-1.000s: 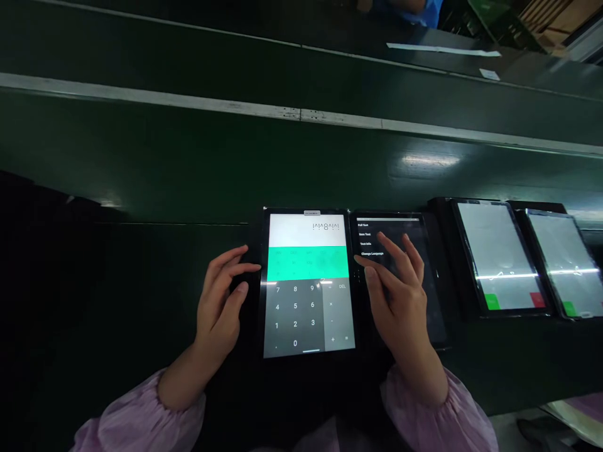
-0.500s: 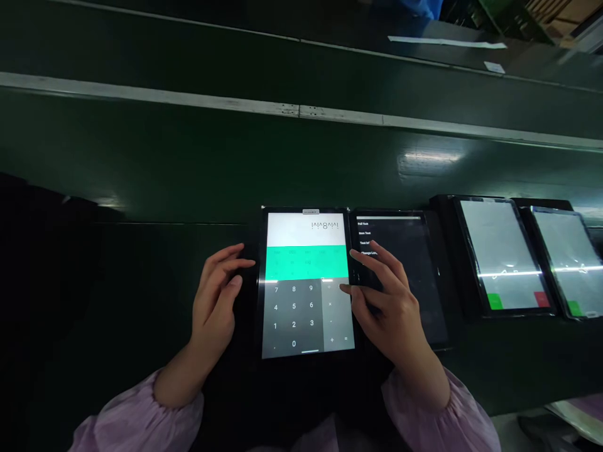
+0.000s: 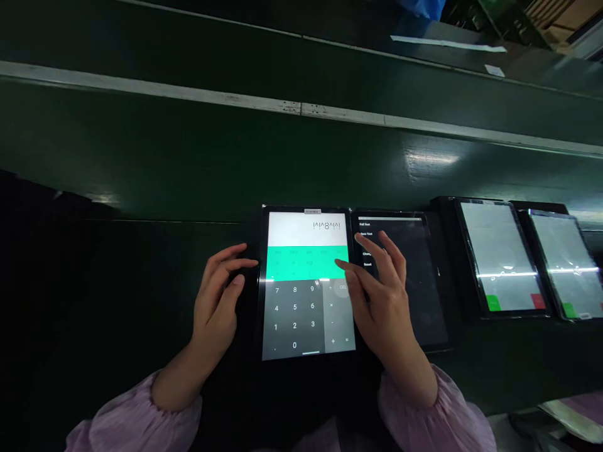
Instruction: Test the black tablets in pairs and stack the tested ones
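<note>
In the head view a tablet [image 3: 301, 301] lies face up in front of me, its screen lit with a calculator. The display shows mostly mirrored-looking characters above a green band and a grey keypad. My left hand [image 3: 218, 298] rests at the tablet's left edge, fingers apart, one fingertip close to the frame. Over the right edge reaches my right hand [image 3: 384, 292], fingers spread, its index fingertip over the green band. Beneath that hand, a second tablet [image 3: 419, 307] shows a dark screen with a white text menu, partly covered by my fingers.
Two more tablets stand further right: one with a pale screen [image 3: 502, 251] and green and red corner squares, and another pale-screened one [image 3: 565, 257]. A metal strip [image 3: 188, 94] crosses the dark green bench. White paper strips [image 3: 447, 44] lie at the back.
My right index finger has moved up from the DEL key to the green band, uncovering that key. The other fingers have lifted and spread. My left hand is nearly still.
</note>
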A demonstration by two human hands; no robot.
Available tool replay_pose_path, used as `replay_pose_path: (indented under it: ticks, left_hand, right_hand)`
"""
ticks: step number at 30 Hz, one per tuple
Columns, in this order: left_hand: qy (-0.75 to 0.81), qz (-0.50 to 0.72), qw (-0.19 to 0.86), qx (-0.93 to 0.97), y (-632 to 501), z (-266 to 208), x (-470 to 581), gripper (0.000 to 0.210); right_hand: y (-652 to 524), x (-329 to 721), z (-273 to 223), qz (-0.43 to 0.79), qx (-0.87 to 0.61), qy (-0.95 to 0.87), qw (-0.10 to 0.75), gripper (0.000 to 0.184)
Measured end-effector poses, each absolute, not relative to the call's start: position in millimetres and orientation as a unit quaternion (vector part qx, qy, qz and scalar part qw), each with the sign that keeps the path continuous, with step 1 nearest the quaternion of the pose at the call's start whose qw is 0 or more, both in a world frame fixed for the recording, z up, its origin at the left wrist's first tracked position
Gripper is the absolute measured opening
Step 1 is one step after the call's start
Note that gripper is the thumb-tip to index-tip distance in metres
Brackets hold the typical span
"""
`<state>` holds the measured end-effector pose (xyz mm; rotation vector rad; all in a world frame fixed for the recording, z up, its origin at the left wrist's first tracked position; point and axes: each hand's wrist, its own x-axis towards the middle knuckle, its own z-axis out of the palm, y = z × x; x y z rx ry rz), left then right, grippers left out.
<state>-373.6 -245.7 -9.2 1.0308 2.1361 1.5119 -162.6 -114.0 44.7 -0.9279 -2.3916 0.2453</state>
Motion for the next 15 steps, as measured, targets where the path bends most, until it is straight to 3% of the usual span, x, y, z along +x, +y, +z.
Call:
replay_pose_path:
  ticks: [9,15]
  left_hand:
    - [0.749,0.530,0.176,0.357,-246.5,-9.0,-372.9,0.027]
    - [0.745,0.535,0.168,0.361,-245.5,-8.5,-373.6,0.024]
  right_hand:
    - [-121.9,-168.1,36.9,0.095,-0.341,-0.905,0.235,0.032]
    - [-117.0,-164.2,38.8,0.081,-0.362,-0.888,0.271,0.033]
